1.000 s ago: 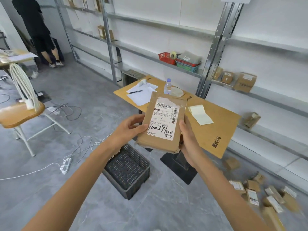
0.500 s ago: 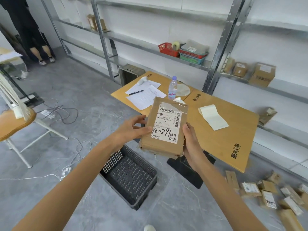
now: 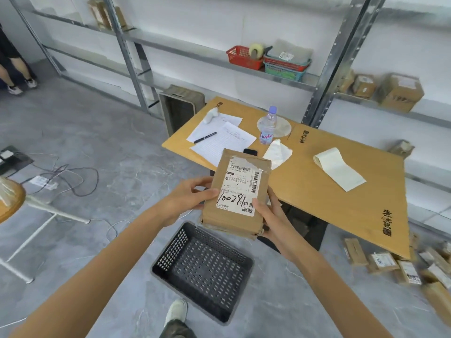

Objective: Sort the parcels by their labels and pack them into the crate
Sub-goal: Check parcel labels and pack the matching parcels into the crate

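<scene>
I hold a flat brown cardboard parcel (image 3: 234, 223) in front of me, label side up. Its white label carries barcodes and a handwritten number. My left hand (image 3: 188, 198) grips the parcel's left edge, thumb on the label. My right hand (image 3: 271, 215) grips its right edge from below and the side. Directly beneath the parcel, a dark grey perforated plastic crate (image 3: 170, 250) stands on the floor with nothing visible inside. Several more brown parcels (image 3: 405, 274) lie in a loose heap on the floor at the right.
A wooden table (image 3: 341, 196) behind the crate holds papers, a pen, a water bottle (image 3: 268, 128) and a label roll. Metal shelving (image 3: 324, 76) carries baskets and boxes. A chair (image 3: 36, 208) and cables lie on the left. My shoe (image 3: 177, 311) is near the crate.
The view has shifted down and toward the table, so the crate now lies lower and more central. The parcel stays in both hands, tilted slightly further away.
</scene>
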`<act>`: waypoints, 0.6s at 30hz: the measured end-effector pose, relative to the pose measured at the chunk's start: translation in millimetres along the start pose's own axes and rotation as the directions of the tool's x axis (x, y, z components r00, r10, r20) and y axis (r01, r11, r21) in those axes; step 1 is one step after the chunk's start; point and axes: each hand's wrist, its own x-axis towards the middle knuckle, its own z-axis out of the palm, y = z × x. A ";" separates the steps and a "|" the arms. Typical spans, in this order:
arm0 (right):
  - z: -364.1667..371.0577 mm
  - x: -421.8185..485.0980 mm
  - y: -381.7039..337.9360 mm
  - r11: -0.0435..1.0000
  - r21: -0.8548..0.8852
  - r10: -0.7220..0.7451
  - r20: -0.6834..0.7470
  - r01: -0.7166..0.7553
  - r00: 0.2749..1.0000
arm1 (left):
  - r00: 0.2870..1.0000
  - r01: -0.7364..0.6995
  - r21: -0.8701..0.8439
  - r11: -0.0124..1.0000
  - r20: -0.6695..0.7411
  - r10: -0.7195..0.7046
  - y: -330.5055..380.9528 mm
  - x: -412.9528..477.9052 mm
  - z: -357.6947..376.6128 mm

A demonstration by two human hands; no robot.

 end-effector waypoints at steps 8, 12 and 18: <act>115.2 75.0 37.5 0.972 0.113 0.221 -0.121 -0.207 0.968 | 0.987 0.136 0.015 0.991 0.081 -0.137 -61.0 50.4 -123.4; 140.3 95.0 62.9 0.915 0.273 0.334 -0.102 -0.296 0.937 | 0.972 0.229 -0.038 0.973 0.070 -0.226 -77.7 70.3 -145.0; 130.5 103.3 93.5 0.904 0.357 0.329 -0.234 -0.234 0.915 | 0.930 0.347 0.021 0.938 0.123 -0.347 -103.6 80.9 -144.2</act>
